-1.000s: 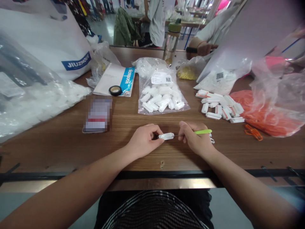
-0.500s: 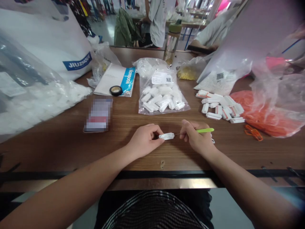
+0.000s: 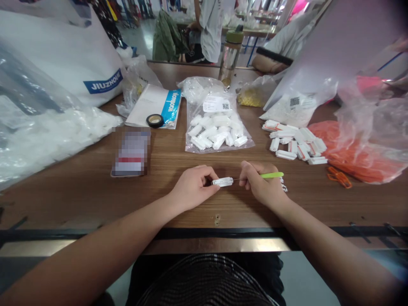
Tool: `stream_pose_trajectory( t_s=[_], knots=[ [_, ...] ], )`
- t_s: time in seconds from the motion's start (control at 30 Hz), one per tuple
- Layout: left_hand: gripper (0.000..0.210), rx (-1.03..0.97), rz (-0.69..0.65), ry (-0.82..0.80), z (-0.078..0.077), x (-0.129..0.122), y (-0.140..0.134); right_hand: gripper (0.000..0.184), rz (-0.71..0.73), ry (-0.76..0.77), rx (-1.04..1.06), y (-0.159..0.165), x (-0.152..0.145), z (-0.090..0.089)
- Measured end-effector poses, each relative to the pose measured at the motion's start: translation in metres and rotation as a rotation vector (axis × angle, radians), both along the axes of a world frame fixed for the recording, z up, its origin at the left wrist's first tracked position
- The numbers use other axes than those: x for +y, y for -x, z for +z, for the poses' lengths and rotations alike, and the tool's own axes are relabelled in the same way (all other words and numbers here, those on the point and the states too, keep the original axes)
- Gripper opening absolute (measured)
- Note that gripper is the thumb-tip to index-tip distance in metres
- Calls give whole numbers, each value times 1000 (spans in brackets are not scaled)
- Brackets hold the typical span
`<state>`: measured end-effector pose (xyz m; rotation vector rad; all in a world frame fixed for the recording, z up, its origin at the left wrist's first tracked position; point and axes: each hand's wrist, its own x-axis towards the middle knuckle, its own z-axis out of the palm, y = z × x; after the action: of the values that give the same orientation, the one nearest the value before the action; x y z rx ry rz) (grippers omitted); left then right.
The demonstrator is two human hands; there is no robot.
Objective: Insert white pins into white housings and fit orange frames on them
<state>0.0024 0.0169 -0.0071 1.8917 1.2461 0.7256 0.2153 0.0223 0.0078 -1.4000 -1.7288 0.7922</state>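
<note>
Between the thumb and fingers of my left hand (image 3: 195, 187) is a small white plastic connector housing (image 3: 223, 182), lying lengthwise with a row of small slots facing up. My right hand (image 3: 259, 180) is closed around a thin tool with a lime-green handle (image 3: 272, 174). The tool's fine metal tip points left and reaches the right end of the housing; whether it is inside cannot be made out. A few tiny white parts (image 3: 283, 185) lie on the table, partly hidden behind my right hand.
A clear bag of white pieces (image 3: 219, 127) lies ahead, a loose pile of white and orange pieces (image 3: 296, 142) to its right. Orange parts in a bag (image 3: 360, 148) are farther right. A phone (image 3: 132, 153), tape roll (image 3: 155, 121), notebook (image 3: 143, 106) and bottle (image 3: 230, 55) also stand or lie around.
My right hand and the green-handled tool have shifted slightly left, toward the housing. My left hand stays in place. Across the table, a person's arm with a dark object has moved a little.
</note>
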Motion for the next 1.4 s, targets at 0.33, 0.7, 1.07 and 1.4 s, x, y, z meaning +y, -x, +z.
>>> stream_pose_trajectory(
  t_s=[0.33,0.7,1.07,1.4],
  knots=[
    [6,-15,0,12,-2,0,0,48,48,-71,-116,2,-3,2],
    [5,-8,-2,6,-1,0,0,50,21,-19,-38,0,0,1],
    [5,10,-5,-6,-2,0,0,48,-66,-19,56,4,-1,2],
    [6,13,1,8,0,0,0,49,-33,-33,-49,4,1,0]
  ],
)
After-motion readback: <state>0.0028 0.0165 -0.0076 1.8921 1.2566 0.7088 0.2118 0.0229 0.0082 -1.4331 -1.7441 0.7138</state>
